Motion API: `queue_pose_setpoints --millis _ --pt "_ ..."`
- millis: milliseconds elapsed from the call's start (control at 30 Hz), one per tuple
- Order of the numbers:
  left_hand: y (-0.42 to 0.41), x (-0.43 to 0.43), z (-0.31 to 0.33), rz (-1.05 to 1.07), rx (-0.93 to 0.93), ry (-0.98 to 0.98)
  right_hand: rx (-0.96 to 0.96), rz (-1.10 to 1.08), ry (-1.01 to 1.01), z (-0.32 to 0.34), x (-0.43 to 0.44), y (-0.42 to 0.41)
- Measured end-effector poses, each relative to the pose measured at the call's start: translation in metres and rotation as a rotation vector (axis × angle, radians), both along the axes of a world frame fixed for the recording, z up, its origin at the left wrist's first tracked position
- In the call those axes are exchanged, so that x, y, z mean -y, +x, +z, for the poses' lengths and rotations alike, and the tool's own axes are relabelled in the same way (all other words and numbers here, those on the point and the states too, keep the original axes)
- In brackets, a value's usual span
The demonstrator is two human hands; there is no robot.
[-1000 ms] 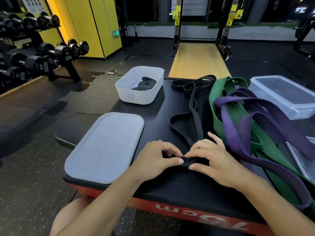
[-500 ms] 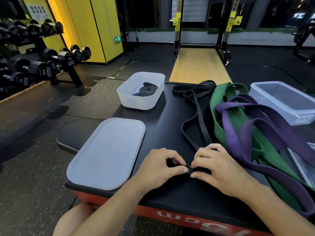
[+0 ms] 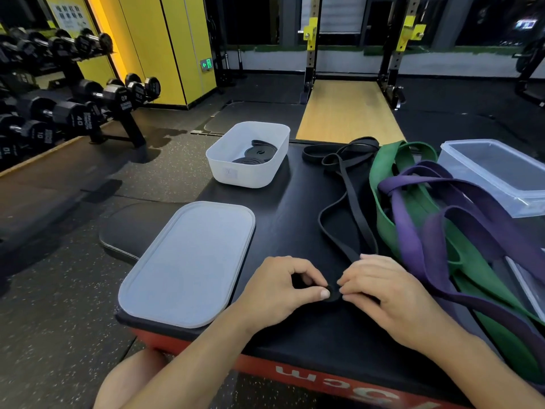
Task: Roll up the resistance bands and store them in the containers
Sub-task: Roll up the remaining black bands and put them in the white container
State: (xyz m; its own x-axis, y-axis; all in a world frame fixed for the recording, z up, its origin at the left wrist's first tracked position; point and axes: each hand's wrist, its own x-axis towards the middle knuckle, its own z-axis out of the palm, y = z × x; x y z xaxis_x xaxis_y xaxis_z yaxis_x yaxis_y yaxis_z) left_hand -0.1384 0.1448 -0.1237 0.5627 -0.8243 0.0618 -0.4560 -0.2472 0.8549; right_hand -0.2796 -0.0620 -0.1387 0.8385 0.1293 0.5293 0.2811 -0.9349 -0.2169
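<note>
A thin black resistance band [image 3: 351,202] trails across the black box top from the far edge toward me. Its near end is wound into a small roll [image 3: 333,293]. My left hand [image 3: 283,293] pinches that roll with thumb and fingers, and my right hand [image 3: 380,290] pinches it from the other side. A white open container [image 3: 224,169] at the far left holds rolled black bands [image 3: 256,154]. Wide green bands [image 3: 386,184] and purple bands [image 3: 413,240] lie tangled at the right.
A translucent lid [image 3: 188,261] lies flat at the near left of the box top [image 3: 280,208]. A clear container [image 3: 501,175] stands at the far right. Beyond are a dumbbell rack [image 3: 67,107], a squat rack [image 3: 354,54] and rubber floor.
The roll between my fingers has grown slightly as both hands turned it. The band's loose loop has drawn in and straightened toward me. The view has tilted a little.
</note>
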Motion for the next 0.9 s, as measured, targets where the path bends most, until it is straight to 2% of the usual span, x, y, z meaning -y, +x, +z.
queue_pose_setpoints --millis 167,400,500,600,767,900 --pt "-0.004 -0.002 0.001 0.008 -0.036 -0.03 -0.06 0.004 -0.032 0.0 -0.002 0.007" --pt "-0.007 -0.004 0.002 -0.079 0.132 -0.08 -0.037 0.059 -0.039 -0.001 -0.013 0.006" --pt "-0.007 -0.006 0.004 -0.089 0.085 -0.11 -0.016 0.065 -0.03 -0.004 -0.019 0.007" --pt "-0.008 -0.008 0.009 -0.092 0.009 -0.122 -0.038 -0.028 -0.001 0.0 -0.014 0.01" --pt "-0.006 -0.01 0.011 -0.114 -0.075 -0.137 -0.154 -0.004 -0.083 0.007 -0.013 0.013" --pt "-0.005 -0.01 0.008 -0.09 -0.061 -0.116 -0.223 -0.002 -0.151 0.006 -0.02 0.009"
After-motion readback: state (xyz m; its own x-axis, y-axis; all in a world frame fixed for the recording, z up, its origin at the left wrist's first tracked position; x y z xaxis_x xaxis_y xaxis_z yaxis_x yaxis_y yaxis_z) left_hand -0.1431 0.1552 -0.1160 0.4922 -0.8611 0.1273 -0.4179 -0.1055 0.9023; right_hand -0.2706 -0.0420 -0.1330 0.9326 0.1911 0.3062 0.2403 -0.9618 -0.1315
